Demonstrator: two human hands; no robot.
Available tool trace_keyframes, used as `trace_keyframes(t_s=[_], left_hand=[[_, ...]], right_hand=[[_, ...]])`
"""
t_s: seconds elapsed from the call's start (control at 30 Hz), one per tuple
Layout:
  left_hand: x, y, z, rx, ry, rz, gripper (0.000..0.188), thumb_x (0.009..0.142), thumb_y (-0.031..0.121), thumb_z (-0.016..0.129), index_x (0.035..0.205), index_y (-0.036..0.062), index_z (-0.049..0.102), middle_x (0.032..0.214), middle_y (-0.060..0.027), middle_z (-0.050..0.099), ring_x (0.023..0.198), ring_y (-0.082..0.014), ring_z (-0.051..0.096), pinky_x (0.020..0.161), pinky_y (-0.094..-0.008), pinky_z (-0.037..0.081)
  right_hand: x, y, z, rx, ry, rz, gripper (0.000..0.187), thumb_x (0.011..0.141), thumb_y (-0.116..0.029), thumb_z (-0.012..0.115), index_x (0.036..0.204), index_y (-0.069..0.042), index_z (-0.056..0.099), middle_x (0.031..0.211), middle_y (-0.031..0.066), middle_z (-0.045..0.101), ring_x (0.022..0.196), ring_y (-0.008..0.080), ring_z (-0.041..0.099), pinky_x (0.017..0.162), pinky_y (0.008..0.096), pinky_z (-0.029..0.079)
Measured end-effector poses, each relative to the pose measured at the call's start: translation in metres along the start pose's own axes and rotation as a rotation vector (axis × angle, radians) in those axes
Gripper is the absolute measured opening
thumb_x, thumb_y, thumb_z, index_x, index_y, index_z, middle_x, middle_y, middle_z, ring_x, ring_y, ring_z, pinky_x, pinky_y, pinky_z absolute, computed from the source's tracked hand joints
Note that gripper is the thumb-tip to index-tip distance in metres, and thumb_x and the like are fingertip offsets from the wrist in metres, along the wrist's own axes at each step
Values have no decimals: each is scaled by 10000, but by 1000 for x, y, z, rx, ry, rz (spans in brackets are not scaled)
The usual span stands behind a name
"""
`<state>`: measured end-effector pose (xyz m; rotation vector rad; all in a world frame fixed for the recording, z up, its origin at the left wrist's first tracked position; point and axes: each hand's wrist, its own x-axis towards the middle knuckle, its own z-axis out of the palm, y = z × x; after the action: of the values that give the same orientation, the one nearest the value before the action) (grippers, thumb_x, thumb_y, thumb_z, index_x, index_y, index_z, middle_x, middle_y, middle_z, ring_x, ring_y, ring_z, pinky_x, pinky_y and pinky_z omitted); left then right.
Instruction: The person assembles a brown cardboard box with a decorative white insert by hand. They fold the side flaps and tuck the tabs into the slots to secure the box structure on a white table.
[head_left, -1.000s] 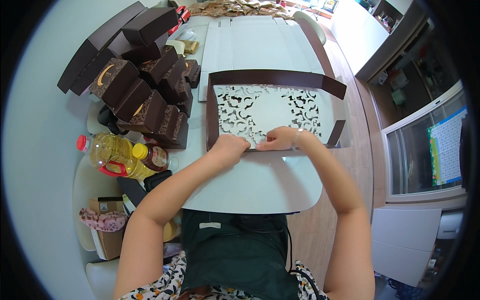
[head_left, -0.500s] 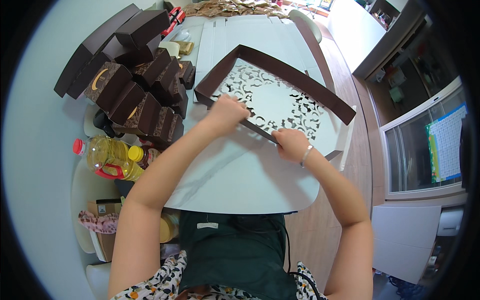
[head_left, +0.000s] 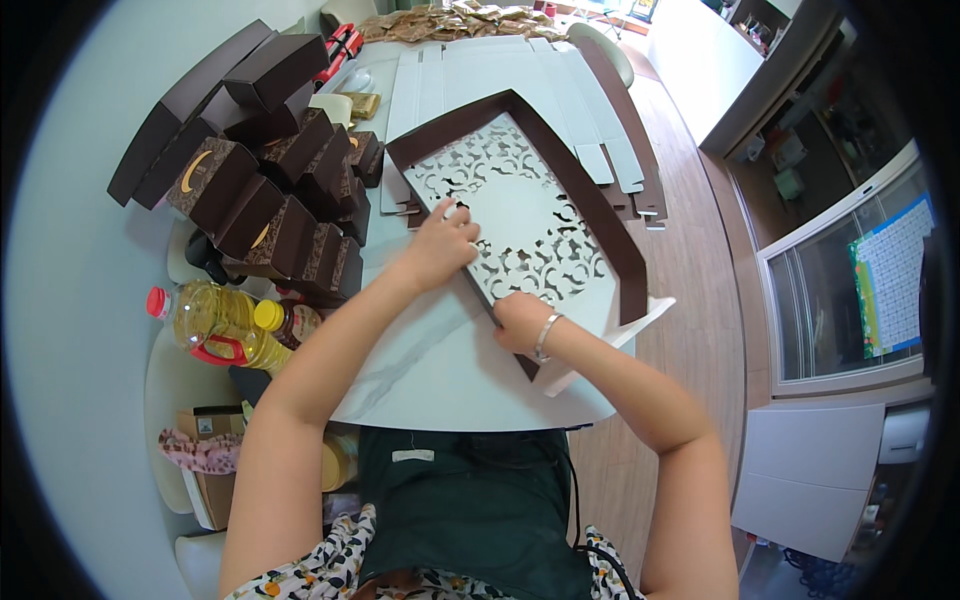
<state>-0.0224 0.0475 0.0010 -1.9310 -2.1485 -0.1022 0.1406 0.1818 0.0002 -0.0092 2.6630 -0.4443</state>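
A dark brown cardboard box (head_left: 622, 262), part folded, lies turned at an angle on the white table. Its pale inner panel (head_left: 512, 205) has scroll-shaped cut-outs around a plain middle. My left hand (head_left: 440, 248) grips the near left wall, fingers bent over its edge onto the panel. Farther along that wall, toward me, my right hand (head_left: 522, 320) is closed on it, thumb and fingers pinching the edge. The box's near right end is unfolded, with a white flap (head_left: 650, 318) sticking out there.
Flat white cardboard sheets (head_left: 490, 75) cover the table behind the box. Folded brown boxes (head_left: 290, 150) are piled at the left. An oil bottle (head_left: 215, 320) and a yellow-capped jar (head_left: 290, 322) stand below them. Brown packets (head_left: 460, 22) lie at the far end.
The box has turned clockwise, its right end swinging toward me. My right hand has moved left and nearer to me with the wall; my left hand has shifted slightly along its edge.
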Motion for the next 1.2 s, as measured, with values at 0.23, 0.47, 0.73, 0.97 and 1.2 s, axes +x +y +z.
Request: trace_keyframes(t_s=[0.23,0.47,0.73,0.97,1.2], left_hand=[[-25,28,-11,-84,-127,84,77,679,152,715,722,205,749,941,44,635,1025,-182,528,1045,-392,338],[-46,18,-5,69,-223,-20,145,781,140,651,730,223,759,830,39,642,1043,-172,581,1211,-604,163],[-27,27,-12,92,-438,-56,97,762,122,701,782,190,767,881,23,655,1036,-182,624,1199,-655,140],[-8,17,-4,-98,-602,-176,169,731,52,628,839,82,755,867,-98,704,941,-293,681,1144,-557,292],[-20,16,-2,-164,-426,-282,92,739,74,661,725,133,730,948,-45,684,1066,-285,600,1138,-603,287]], right_hand=[[25,-29,12,217,73,-82,300,837,-273,645,914,8,717,875,218,711,817,369,691,800,445,563],[-18,10,-47,162,454,46,274,863,-323,672,778,-63,685,838,145,679,851,328,663,757,433,553],[-29,115,-38,129,601,565,426,731,-306,800,974,3,637,963,236,707,888,401,694,786,469,566],[-21,100,-27,132,523,656,258,721,-140,715,936,-3,676,964,215,714,917,391,699,793,458,577],[-20,92,-20,145,501,661,329,733,-115,698,1023,3,597,975,227,706,923,412,697,791,472,578]])
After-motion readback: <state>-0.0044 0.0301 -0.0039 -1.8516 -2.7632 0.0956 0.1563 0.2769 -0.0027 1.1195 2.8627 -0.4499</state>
